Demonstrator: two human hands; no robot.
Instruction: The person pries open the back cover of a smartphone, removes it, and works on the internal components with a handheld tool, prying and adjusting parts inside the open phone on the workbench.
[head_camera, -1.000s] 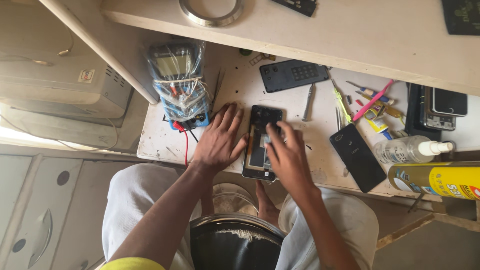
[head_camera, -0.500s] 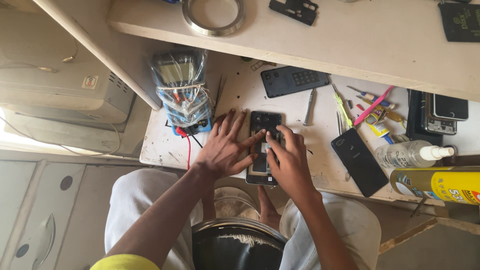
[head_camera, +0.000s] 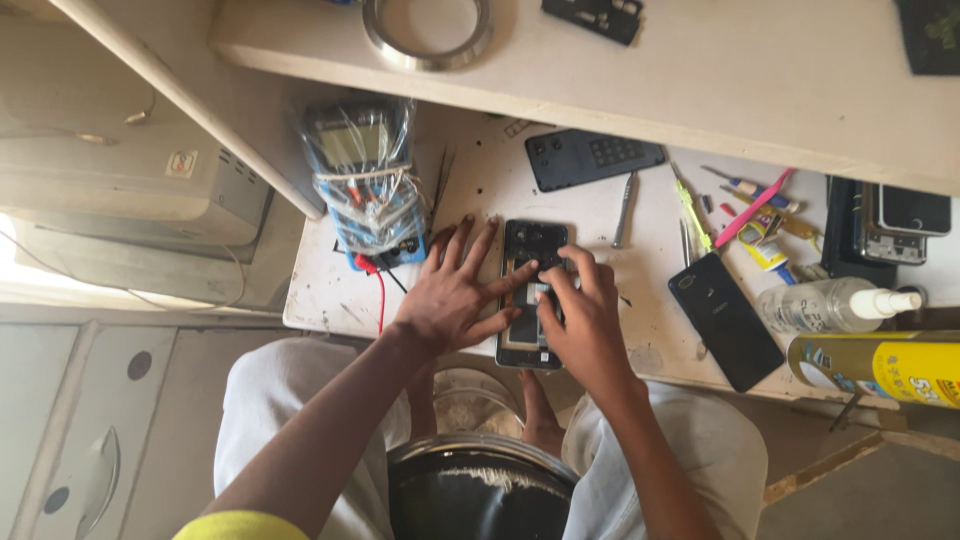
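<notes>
Workbench (head_camera: 470, 200), pale, scuffed, w/ shelf (head_camera: 700, 70) overhanging the back edge; metal ring (head_camera: 428, 30) sits on the shelf.

Multimeter (head_camera: 362, 180), wrapped in clear plastic, rear left of bench, red lead trailing toward the front edge.

Spray can (head_camera: 880, 365), yellow, lying on its side at far right; clear pump bottle (head_camera: 835, 305) just beside it.

Black phone back cover (head_camera: 725, 320), flat, right of the hands, apart from them. Dark keypad handset (head_camera: 590, 158), rear centre.

Opened phone (head_camera: 532, 290), back off, internals showing, lying flat near front edge of bench, betw. both hands.

Left hand (head_camera: 450, 295): spread flat, fingers splayed, tips resting on the phone's left edge, pinning it. Not gripping anything.

Right hand (head_camera: 585, 320): curled over the phone's middle, fingertips pressing down on the internals; can't tell if a small part or tool is pinched, hidden under fingers.

Screwdriver (head_camera: 623, 208), slim, rear right of phone. Pink and yellow-green hand tools (head_camera: 740, 205) scattered further right.

Risk, as judged: phone lies close to bench edge, so a hard push could slide it off into the lap. Bare fingertips on exposed board could bend a connector or flex cable. Loose screws, if any, easily lost among clutter.
</notes>
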